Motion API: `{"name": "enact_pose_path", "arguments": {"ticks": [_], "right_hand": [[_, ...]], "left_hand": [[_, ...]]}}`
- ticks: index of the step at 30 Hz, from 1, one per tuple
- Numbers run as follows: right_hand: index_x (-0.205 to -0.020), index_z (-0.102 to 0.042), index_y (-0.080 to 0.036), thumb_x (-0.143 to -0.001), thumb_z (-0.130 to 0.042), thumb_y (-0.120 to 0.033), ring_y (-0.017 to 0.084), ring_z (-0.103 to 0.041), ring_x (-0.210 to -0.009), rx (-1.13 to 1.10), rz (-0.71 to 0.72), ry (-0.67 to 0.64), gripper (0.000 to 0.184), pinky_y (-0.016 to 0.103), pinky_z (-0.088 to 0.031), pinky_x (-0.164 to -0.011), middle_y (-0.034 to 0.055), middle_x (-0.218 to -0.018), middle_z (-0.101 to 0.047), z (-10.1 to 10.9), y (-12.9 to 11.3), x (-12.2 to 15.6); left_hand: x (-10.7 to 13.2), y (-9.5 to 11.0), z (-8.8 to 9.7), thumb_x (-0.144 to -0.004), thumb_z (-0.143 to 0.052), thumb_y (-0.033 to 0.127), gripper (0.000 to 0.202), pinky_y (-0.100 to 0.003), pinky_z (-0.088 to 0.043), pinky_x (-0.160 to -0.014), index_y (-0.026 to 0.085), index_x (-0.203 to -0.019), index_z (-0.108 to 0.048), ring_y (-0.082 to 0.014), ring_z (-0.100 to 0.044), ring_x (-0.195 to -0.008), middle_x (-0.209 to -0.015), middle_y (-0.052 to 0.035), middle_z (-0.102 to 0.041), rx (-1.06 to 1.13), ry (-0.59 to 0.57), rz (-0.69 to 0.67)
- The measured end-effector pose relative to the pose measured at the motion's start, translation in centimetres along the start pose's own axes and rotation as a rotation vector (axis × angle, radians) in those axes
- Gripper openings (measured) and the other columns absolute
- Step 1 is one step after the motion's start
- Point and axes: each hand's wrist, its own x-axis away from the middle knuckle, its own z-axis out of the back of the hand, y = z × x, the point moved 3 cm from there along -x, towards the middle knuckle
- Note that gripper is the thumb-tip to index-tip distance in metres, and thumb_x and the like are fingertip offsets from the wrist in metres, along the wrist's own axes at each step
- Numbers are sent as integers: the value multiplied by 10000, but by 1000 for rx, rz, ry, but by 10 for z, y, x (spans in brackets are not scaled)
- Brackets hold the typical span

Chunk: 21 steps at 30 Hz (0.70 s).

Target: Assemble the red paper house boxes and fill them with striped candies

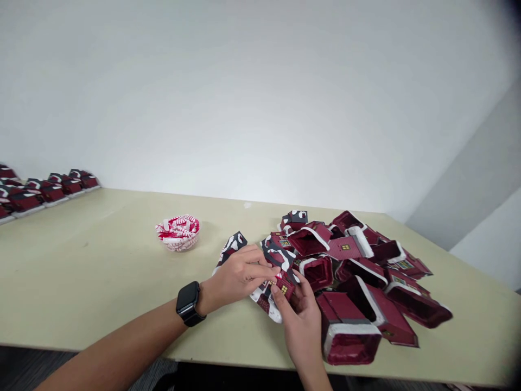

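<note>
A small dark red toy house (280, 255) with a snow-capped dark roof and yellow windows is tilted up over the near part of the table. My right hand (302, 315) grips its right side, thumb on the front wall and fingers around the edge. From the left, my left hand (245, 270) reaches across the front, fingertips pressed to the wall around a tiny red-and-white piece (279, 276), mostly hidden. Another snow-roofed house (233, 244) sits behind my left hand, partly covered by it.
A clear bowl (179, 246) of red-and-white striped pieces stands left of my hands. On the right lies a heap of hollow dark red houses (345, 247), several on their sides. Rows of upright houses (46, 190) stand far left. A white wall (252, 108) rises behind the table (101, 271).
</note>
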Motion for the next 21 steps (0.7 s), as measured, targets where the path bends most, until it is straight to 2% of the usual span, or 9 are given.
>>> {"name": "enact_pose_path", "arguments": {"ticks": [6,11,16,21], "right_hand": [[-1342,-560,-178,-708,-869,-504,327,-704,-1161,-14,-9,30,777,465,-579,-1002,165,-1266,-728,1,4,-2],[-1366,-538,-192,-730,-870,-519,313,-677,-1217,-11,-30,0,788,451,-552,-1051,153,-1326,-702,3,11,-6],[-1385,-541,-199,-739,-887,-439,302,-671,-1234,-31,-34,-56,771,416,-556,-1049,146,-1349,-693,9,18,-10],[-1360,-560,-207,-725,-889,-450,305,-672,-1230,-34,-26,-39,755,428,-546,-1059,142,-1334,-702,7,16,-8]], "left_hand": [[0,1,0,-1000,-499,58,346,-312,-529,-814,219,-1157,-763,-172,-643,-910,-941,-80,-721,-26,-45,-45],[1,0,0,-956,-507,-9,389,-307,-535,-814,208,-1170,-749,-170,-638,-915,-949,-74,-714,-23,-34,-72],[3,-2,-1,-962,-514,-12,384,-306,-536,-836,196,-1200,-733,-168,-642,-947,-966,-73,-710,-38,-25,-99],[3,-2,-2,-961,-536,-14,370,-301,-532,-837,191,-1202,-727,-162,-641,-942,-964,-68,-710,-45,-6,-123]]}}
